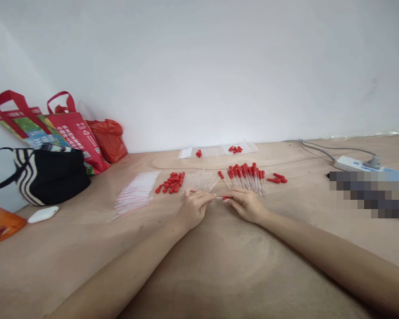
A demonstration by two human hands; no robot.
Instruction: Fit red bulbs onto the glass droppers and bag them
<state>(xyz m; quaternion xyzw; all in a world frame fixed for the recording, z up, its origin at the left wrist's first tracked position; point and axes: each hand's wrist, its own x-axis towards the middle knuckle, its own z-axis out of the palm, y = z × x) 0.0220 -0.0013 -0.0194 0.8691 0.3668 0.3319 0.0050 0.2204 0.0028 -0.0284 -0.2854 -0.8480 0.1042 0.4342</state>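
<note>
Between both hands, a thin clear tube [218, 198] lies level, its right end at a red rubber bulb [224, 198]. My left hand [195, 207] pinches the tube; my right hand [244, 204] has its fingertips closed on the bulb. Just beyond my left hand are several loose clear tubes [201, 180], with a pile of red bulbs [171, 183] to their left. Beyond my right hand lies a row of tubes with red bulbs fitted [248, 175]. One more capped tube [221, 175] lies apart, left of that row.
Clear zip bags [138, 190] are stacked at the left. Near the wall lie filled bags [219, 150]. Several loose bulbs [277, 178] lie right of the row. A power strip [352, 164] is at the right; a black bag [55, 175] and red shopping bags [76, 133] stand far left.
</note>
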